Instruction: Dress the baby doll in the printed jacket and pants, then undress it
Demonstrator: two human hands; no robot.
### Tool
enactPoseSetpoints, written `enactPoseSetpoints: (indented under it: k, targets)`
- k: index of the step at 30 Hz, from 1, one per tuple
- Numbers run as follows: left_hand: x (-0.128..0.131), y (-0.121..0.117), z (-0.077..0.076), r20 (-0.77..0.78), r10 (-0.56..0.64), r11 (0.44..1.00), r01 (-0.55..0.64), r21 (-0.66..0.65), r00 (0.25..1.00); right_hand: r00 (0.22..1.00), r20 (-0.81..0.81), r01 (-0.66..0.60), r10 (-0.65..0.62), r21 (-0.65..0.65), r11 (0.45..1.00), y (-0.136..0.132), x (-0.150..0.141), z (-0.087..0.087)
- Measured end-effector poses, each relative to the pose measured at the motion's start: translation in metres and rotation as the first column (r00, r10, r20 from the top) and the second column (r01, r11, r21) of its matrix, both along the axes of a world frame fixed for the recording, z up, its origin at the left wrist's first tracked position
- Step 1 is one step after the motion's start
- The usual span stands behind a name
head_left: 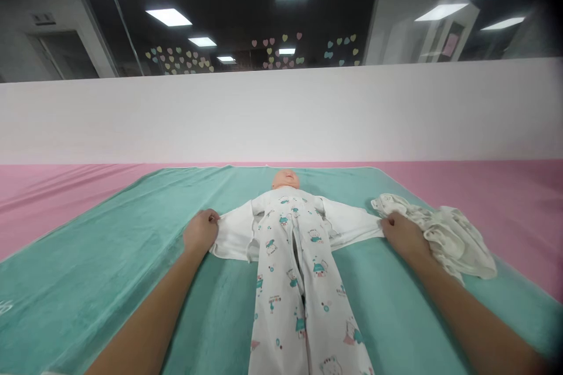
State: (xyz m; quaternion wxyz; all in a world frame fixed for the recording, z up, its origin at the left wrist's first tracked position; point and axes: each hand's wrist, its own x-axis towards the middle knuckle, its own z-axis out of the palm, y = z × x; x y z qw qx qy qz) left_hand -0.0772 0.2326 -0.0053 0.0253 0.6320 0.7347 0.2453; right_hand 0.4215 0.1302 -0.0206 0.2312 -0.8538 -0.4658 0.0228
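Observation:
A baby doll (285, 179) lies on its back, its head at the far end and its face turned up. A white baby garment printed with small animals and houses (275, 281) covers its front, with a dark slit down the middle. Plain white cloth of a baby shirt (235, 231) spreads out sideways from under the print on both sides. My left hand (201, 232) pinches the outer edge of that cloth on the left. Opposite it, the cloth's right end is gripped between the fingers of my right hand (404, 235). The doll's arms and legs are hidden.
Beneath everything lies a green towel (132, 240) over a pink surface (448, 187). A crumpled heap of whitish baby clothes (460, 240) rests beside my right hand. Behind stands a low white wall (281, 114) with dark glass above it.

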Motion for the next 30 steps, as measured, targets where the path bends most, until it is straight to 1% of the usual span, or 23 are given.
enactPoseSetpoints:
  k: [1,3,6,10,13,15,17,19,21,23,24,26,27,28,30]
  targets:
    - [0.001,-0.001,0.0,-0.017,-0.015,1.0,0.014,-0.005,1.0,1.0,0.002,-0.015,0.015,-0.013,1.0,-0.001,-0.002,0.001]
    - [0.002,-0.001,-0.001,-0.039,-0.043,0.999,0.042,-0.013,0.998,0.996,0.0,-0.085,0.085,-0.034,0.996,-0.003,-0.006,0.004]
    - [0.004,-0.002,-0.002,-0.028,-0.054,0.998,0.054,-0.011,0.998,0.982,-0.012,-0.19,0.19,-0.076,0.979,-0.006,-0.008,0.005]
    - [0.006,-0.003,-0.002,0.011,-0.043,0.999,0.042,0.02,0.999,0.972,-0.028,-0.235,0.233,-0.083,0.969,-0.008,-0.006,0.003]
    - [0.01,-0.005,-0.001,-0.001,-0.047,0.996,0.047,0.081,0.999,0.963,-0.052,-0.265,0.263,-0.033,0.964,-0.01,-0.007,0.003]
    - [0.014,-0.007,0.0,-0.002,-0.059,0.986,0.059,0.155,0.998,0.955,-0.086,-0.281,0.283,0.039,0.959,-0.013,-0.012,0.006]
    - [0.02,-0.008,0.0,0.011,-0.102,0.969,0.097,0.229,0.995,0.949,-0.117,-0.279,0.293,0.12,0.953,-0.017,-0.021,0.011]
    - [0.029,-0.009,0.0,0.009,-0.196,0.947,0.187,0.262,0.981,0.951,-0.124,-0.255,0.282,0.2,0.946,-0.019,-0.037,0.02]
    - [0.037,-0.008,-0.002,-0.026,-0.308,0.924,0.305,0.229,0.951,0.951,-0.109,-0.248,0.289,0.289,0.925,-0.018,-0.062,0.03]
    - [0.043,-0.007,-0.003,-0.066,-0.382,0.907,0.387,0.163,0.922,0.918,-0.091,-0.329,0.386,0.37,0.869,-0.013,-0.093,0.041]
    - [0.044,-0.006,-0.004,-0.077,-0.399,0.903,0.406,0.137,0.914,0.88,-0.099,-0.392,0.464,0.398,0.829,-0.009,-0.11,0.046]
    - [0.043,-0.005,-0.005,-0.078,-0.417,0.899,0.424,0.108,0.905,0.805,-0.116,-0.492,0.582,0.417,0.764,0.001,-0.144,0.054]
    - [0.042,-0.004,-0.006,-0.074,-0.424,0.897,0.43,0.099,0.903,0.788,-0.105,-0.516,0.606,0.423,0.744,0.008,-0.16,0.058]
    - [0.041,-0.003,-0.006,-0.069,-0.43,0.895,0.435,0.093,0.9,0.775,-0.079,-0.549,0.627,0.407,0.73,0.016,-0.175,0.061]
    - [0.039,-0.003,-0.007,-0.07,-0.436,0.894,0.441,0.085,0.897,0.731,0.016,-0.645,0.682,0.342,0.683,0.035,-0.201,0.066]
